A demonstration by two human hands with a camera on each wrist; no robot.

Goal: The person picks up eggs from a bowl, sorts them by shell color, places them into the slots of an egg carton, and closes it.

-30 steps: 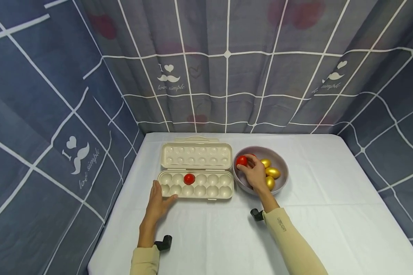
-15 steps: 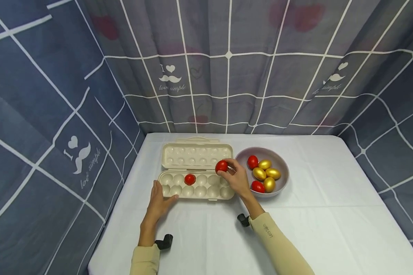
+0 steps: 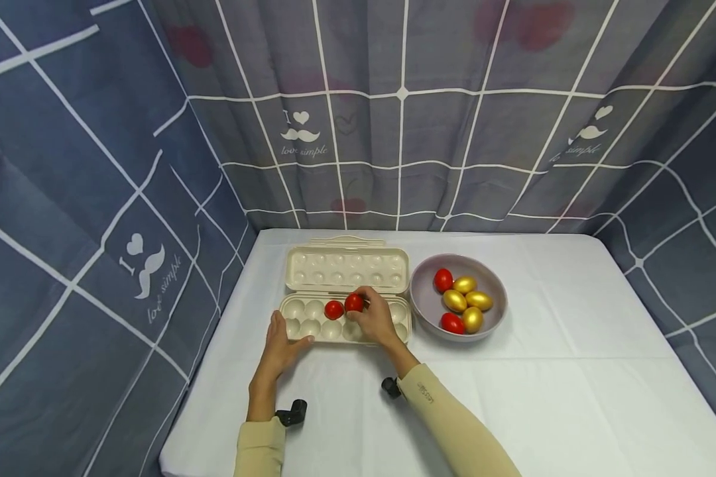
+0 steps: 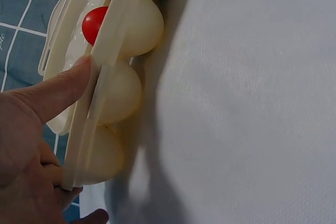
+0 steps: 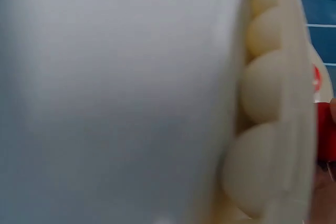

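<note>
A cream plastic egg box (image 3: 313, 309) lies unfolded, its dimpled lid (image 3: 347, 262) folded back behind the cup tray. One red egg (image 3: 334, 310) sits in the back row of cups. Just right of it, my right hand (image 3: 378, 322) pinches a second red egg (image 3: 354, 303) at the back row; whether it touches its cup cannot be told. My left hand (image 3: 279, 351) holds the tray's front left corner. In the left wrist view its thumb (image 4: 63, 88) presses the front rim and its fingers curl at the end. The right wrist view is blurred and shows mostly the tray's underside (image 5: 257, 166).
A round mauve bowl (image 3: 425, 311) stands right of the box, holding several gold eggs (image 3: 478, 300) and two red eggs (image 3: 444, 279). White cloth (image 3: 549, 371) covers the table. Grey-blue grid curtains (image 3: 370, 146) hang behind and at both sides.
My right hand has lifted a red egg out of the bowl and carried it left to the back row of the egg box. My left hand has stayed at the box's corner.
</note>
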